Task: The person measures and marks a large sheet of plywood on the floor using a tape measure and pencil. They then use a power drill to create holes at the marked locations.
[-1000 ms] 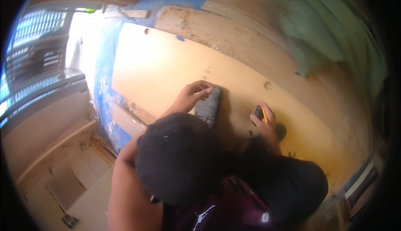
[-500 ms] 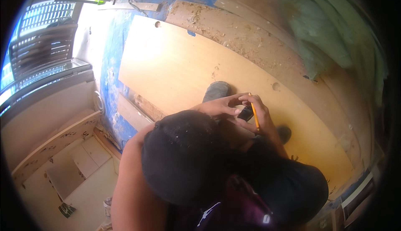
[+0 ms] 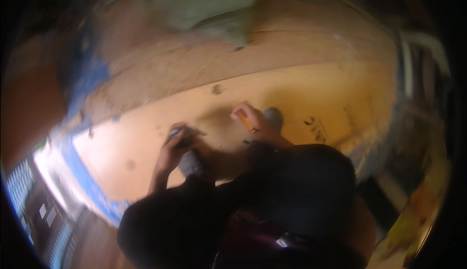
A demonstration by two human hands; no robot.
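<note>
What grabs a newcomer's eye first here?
Probably the board, stretching across the middle, brightest at its left end. Over it, the orange pencil in the right hand stands out, with a dark object in the left hand. Dark knees fill the lower middle; a green cloth shows near the top.

dark object [image 3: 187, 137] now in left hand [image 3: 171, 150], apart from right hand [image 3: 254, 120]; view turned
</note>
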